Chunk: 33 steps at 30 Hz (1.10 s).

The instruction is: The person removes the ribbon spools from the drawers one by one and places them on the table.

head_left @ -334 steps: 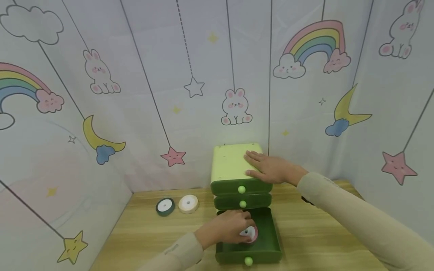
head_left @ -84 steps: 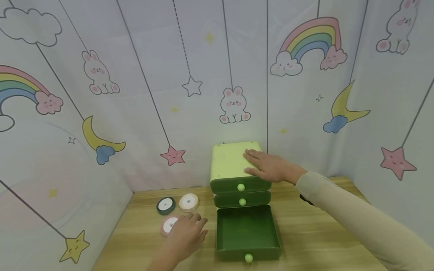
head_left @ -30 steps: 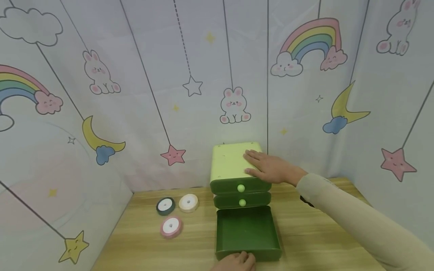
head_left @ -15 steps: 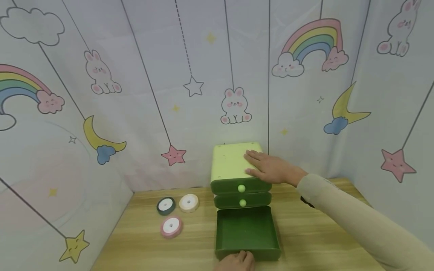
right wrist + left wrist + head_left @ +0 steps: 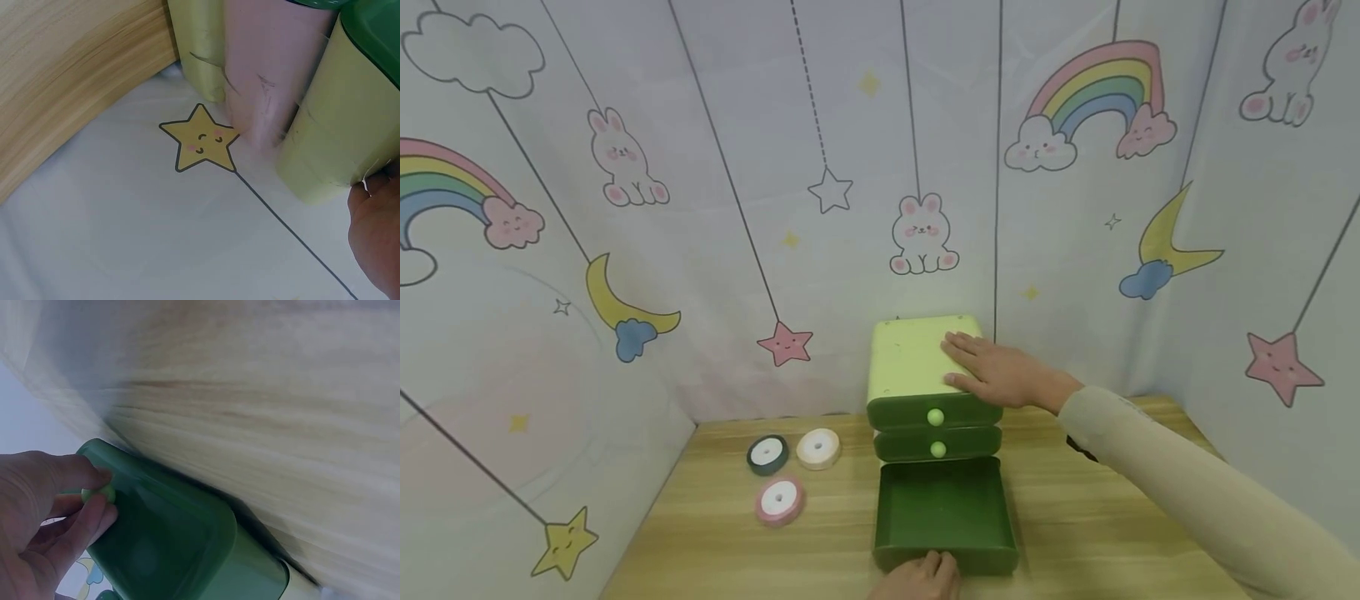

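Observation:
A small drawer chest [image 5: 917, 358] with a pale yellow-green top and dark green drawers stands against the backdrop. Its bottom drawer [image 5: 943, 508] is pulled out, and nothing lies in it. Down at the drawer's front is my left hand [image 5: 917, 581]; in the left wrist view, its thumb and fingers pinch the light green knob [image 5: 107, 492]. My right hand [image 5: 1000, 373] rests on the chest's top, fingers extended over the right side. To the left lie three ribbon rolls: dark green [image 5: 767, 454], cream [image 5: 817, 450] and pink [image 5: 778, 500].
The wooden table [image 5: 715, 550] ends at a printed cloth backdrop [image 5: 737, 208] behind and on both sides. Two upper drawers, with knobs [image 5: 936, 417], are in above the pulled-out one. The right wrist view shows the chest's yellow and pink side panels [image 5: 269, 75].
My left hand has lifted the pink ribbon roll out of the bottom drawer, set it beside the other rolls, then moved to the drawer's knob. The right hand has stayed on the chest's top.

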Each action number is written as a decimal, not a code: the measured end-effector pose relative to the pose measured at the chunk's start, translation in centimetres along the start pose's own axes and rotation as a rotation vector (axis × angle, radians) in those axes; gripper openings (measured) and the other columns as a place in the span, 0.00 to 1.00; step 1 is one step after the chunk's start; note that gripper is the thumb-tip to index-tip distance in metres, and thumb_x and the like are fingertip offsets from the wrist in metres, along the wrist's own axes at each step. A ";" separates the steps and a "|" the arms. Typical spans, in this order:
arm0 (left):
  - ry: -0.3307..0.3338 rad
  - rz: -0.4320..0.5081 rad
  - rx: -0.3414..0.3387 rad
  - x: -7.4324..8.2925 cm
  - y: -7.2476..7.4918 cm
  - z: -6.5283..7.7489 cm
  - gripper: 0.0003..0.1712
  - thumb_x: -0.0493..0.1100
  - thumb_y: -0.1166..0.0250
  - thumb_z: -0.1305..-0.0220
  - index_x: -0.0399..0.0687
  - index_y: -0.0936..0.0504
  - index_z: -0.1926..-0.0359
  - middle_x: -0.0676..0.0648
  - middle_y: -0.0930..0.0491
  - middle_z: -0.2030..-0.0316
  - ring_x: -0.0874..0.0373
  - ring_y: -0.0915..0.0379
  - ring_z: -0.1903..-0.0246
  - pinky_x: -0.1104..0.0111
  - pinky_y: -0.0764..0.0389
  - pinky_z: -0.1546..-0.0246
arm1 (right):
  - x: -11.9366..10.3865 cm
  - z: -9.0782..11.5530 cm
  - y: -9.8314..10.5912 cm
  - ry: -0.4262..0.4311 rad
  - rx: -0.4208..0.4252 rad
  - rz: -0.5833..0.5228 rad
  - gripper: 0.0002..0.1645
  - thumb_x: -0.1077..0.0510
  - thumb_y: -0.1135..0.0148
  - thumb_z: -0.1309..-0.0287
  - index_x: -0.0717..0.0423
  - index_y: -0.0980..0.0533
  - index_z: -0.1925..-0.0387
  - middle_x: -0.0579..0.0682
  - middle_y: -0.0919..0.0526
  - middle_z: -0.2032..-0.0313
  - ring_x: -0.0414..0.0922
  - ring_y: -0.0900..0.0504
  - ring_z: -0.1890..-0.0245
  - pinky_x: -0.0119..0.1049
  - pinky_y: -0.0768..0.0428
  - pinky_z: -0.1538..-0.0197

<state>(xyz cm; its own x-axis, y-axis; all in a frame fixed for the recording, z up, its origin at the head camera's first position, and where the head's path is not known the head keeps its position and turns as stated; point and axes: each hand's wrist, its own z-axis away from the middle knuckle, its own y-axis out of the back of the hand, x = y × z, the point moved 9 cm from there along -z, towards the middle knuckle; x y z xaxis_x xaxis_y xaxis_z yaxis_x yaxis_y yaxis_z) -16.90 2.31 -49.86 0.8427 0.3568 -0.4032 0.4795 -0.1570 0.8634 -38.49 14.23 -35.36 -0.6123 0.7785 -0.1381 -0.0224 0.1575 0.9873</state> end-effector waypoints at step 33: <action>0.032 -0.218 0.092 -2.8 0.5 -2.1 0.18 0.35 0.50 0.23 0.48 0.12 0.59 0.53 0.17 0.63 0.65 0.20 0.68 0.82 0.20 0.73 | 0.1 0.0 0.1 -0.007 0.006 -0.016 0.47 0.30 0.61 0.21 0.52 0.52 0.16 0.54 0.52 0.15 0.55 0.50 0.15 0.56 0.42 0.17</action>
<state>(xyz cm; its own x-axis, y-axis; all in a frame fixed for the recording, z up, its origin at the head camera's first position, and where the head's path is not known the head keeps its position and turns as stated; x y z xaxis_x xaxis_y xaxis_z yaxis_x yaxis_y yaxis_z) -19.55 3.12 -47.69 0.7093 0.4199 -0.5662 0.6710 -0.1558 0.7249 -38.51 14.31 -35.30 -0.6061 0.7802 -0.1548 -0.0279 0.1737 0.9844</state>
